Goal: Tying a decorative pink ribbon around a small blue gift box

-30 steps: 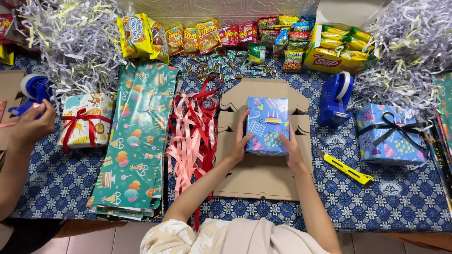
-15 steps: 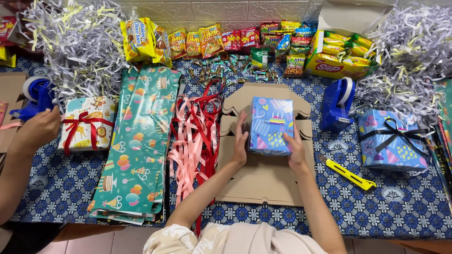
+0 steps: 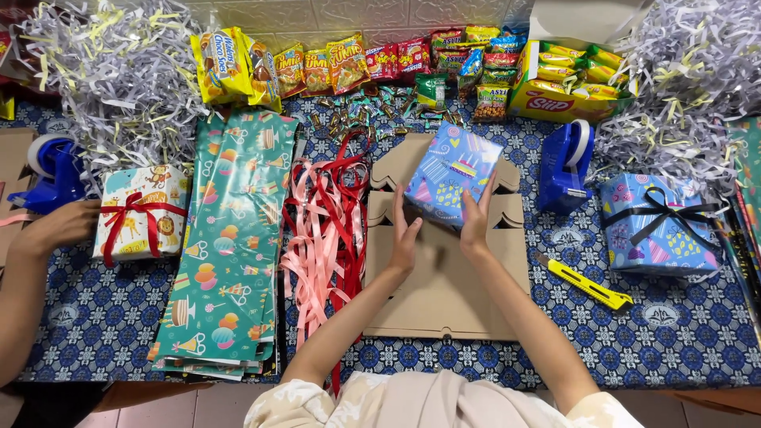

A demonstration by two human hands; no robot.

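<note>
A blue patterned tablecloth (image 3: 555, 333) crowded with gift supplies. Both hands — left hand (image 3: 404, 238), right hand (image 3: 476, 220) — grasp a blue wrapped box (image 3: 452, 173), tilted above flat cardboard (image 3: 444, 289). Even pressure on both sides would likely keep it steady.

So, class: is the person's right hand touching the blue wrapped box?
Touching. The head view shows the right hand pressed against the blue wrapped box at its lower right edge, fingers overlapping the paper.

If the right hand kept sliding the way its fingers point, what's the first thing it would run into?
The right hand points up-table along the blue wrapped box it holds. Past that, probably the scattered small candies, then the snack packets; depth is unclear.
</note>
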